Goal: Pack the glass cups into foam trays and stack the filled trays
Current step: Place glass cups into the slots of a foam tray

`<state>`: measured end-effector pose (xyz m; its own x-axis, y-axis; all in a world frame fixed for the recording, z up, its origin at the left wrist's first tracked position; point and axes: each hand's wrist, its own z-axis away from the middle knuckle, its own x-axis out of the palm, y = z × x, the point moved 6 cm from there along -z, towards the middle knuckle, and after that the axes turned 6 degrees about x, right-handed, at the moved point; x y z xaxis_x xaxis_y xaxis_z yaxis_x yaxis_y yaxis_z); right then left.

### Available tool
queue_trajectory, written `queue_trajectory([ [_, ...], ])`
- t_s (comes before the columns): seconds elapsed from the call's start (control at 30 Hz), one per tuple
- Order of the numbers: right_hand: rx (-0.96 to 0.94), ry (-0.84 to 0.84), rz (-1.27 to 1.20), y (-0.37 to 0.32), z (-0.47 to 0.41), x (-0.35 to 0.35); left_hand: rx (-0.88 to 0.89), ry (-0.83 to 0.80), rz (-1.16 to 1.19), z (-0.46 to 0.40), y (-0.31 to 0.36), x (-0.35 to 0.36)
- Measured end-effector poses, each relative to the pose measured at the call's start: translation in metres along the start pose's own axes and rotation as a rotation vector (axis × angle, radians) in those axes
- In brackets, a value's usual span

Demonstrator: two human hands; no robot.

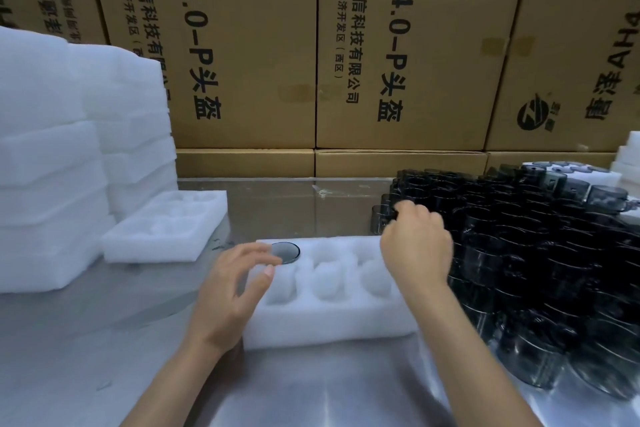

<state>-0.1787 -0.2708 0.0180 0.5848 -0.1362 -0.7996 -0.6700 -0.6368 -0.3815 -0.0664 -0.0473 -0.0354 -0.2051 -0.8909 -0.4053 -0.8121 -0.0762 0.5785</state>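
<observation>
Right hand [414,246] pinches a glass cup [382,220] at 1 o'clock of the foam tray [329,326]; left hand [232,284] released, steadying it. Risk: crowded neighbouring cups [540,253] may be knocked over.

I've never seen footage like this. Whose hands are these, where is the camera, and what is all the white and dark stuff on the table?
There is no machine here: a person wears a camera on the head, so the single picture looks forward and down at their own two hands. The white block in front is a foam tray with round pockets; one dark glass cup already sits in its far-left pocket. The left hand hovers open beside that cup, holding nothing. The right hand reaches into the pile of dark glass cups on the right and pinches one cup at its edge. An empty foam tray and stacked foam lie to the left; cardboard boxes stand behind.
</observation>
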Motion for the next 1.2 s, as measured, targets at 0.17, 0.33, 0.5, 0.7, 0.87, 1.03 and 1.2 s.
queue_trajectory([
  [0.17,0.140,-0.300,0.215,0.029,-0.007,0.022,0.034,-0.032,-0.028,0.000,0.006,0.004],
  [0.33,0.153,-0.324,0.231,0.027,-0.007,0.030,0.045,-0.027,-0.033,0.000,0.006,0.004],
  [0.5,0.154,-0.227,0.142,0.025,-0.008,0.025,0.041,-0.030,-0.039,0.000,0.007,0.003],
  [0.7,-0.077,0.156,-0.516,0.004,-0.009,-0.006,0.019,-0.041,-0.045,0.001,0.006,0.004],
  [0.87,-0.391,0.028,-0.553,-0.041,0.016,0.006,0.024,-0.041,-0.057,0.001,0.008,0.004],
  [1.03,-0.416,-0.023,-0.449,-0.052,0.024,0.022,0.033,-0.036,-0.043,0.000,0.009,0.004],
  [1.2,-0.379,-0.018,-0.460,-0.053,0.022,0.022,0.022,-0.039,-0.048,0.000,0.008,0.005],
])
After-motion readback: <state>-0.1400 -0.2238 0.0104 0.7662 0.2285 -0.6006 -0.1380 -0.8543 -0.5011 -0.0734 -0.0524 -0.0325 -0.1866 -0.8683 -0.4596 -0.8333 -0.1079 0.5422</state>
